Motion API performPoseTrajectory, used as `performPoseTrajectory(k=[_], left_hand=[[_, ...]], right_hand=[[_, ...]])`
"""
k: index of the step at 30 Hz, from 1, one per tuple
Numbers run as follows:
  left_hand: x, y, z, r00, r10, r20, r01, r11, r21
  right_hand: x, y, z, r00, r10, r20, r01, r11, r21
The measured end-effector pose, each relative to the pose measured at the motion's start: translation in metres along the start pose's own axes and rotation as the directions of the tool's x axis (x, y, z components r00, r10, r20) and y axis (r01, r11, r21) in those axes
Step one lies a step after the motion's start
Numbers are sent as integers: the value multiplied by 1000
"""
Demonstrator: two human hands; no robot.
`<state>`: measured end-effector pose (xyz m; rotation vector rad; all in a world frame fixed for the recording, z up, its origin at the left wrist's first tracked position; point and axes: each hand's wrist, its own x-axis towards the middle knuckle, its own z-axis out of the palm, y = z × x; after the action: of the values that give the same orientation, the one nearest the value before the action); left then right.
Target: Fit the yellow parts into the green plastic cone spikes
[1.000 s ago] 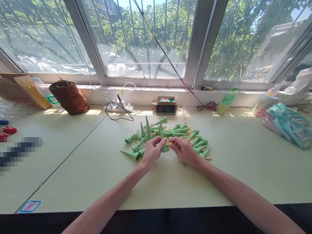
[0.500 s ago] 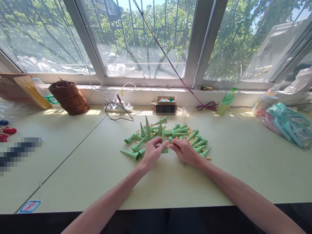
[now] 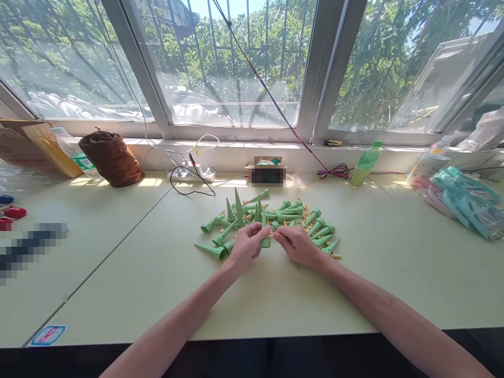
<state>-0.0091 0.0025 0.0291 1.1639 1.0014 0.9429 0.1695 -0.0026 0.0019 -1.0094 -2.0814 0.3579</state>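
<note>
My left hand (image 3: 248,242) is closed around a green plastic watering spike (image 3: 266,242), held upright with its wide collar down. Close against it on the right, my right hand (image 3: 298,244) pinches a small tan peg (image 3: 271,235) at the side of the spike. Fingers hide most of the peg, and I cannot tell how far it sits in the spike. Behind both hands lies a pile of similar green spikes (image 3: 317,226), a few of them standing with points up (image 3: 238,209). Small tan pegs (image 3: 336,256) are scattered among them.
A power strip with cables (image 3: 189,172) and a small box (image 3: 268,173) stand along the window wall. At the back left is a brown drawstring bag (image 3: 112,158). A green bottle (image 3: 366,164) and turquoise plastic packages (image 3: 468,202) are on the right.
My hands stay almost in place. The fingers of my left hand have shifted slightly around the spike, and my right fingers remain pinched beside it.
</note>
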Motion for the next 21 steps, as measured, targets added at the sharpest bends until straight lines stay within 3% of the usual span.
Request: performPoseTrajectory(k=[8, 21], left_hand=[[2, -2, -2, 999, -44, 9, 44, 997, -69], [0, 2, -4, 993, 104, 63, -108, 992, 68]], right_hand=[[-1, 0, 2, 999, 30, -43, -28, 998, 62], [-1, 3, 2, 999, -11, -48, 14, 998, 66]])
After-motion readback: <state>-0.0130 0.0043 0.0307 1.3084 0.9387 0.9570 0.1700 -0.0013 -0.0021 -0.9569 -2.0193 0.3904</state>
